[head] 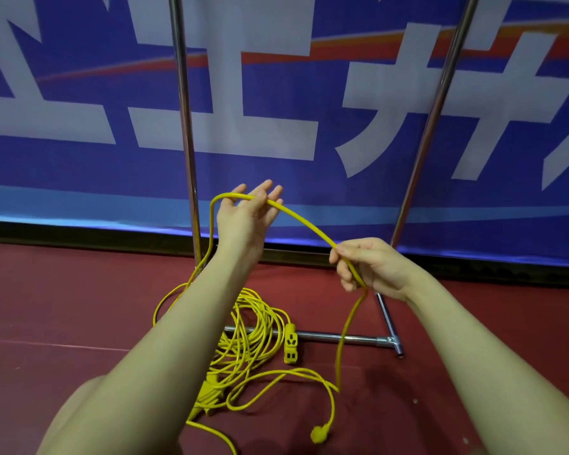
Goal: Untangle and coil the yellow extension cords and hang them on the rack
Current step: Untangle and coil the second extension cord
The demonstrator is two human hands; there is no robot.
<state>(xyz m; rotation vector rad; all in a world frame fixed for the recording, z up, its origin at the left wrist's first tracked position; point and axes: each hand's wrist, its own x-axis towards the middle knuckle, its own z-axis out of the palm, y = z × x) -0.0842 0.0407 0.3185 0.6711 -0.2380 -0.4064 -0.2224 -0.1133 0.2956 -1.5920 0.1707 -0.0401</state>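
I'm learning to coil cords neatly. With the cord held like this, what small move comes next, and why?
Probably bring the right hand over to the left hand to lay down a loop. The yellow cord already spans between them, draped over the left hand's open fingers, while the tangled pile still lies on the floor.

An indoor sports hall or event venue: dark red rubber-like sports flooring [63, 300] meets a long blue printed barrier banner with large white characters [276, 119].
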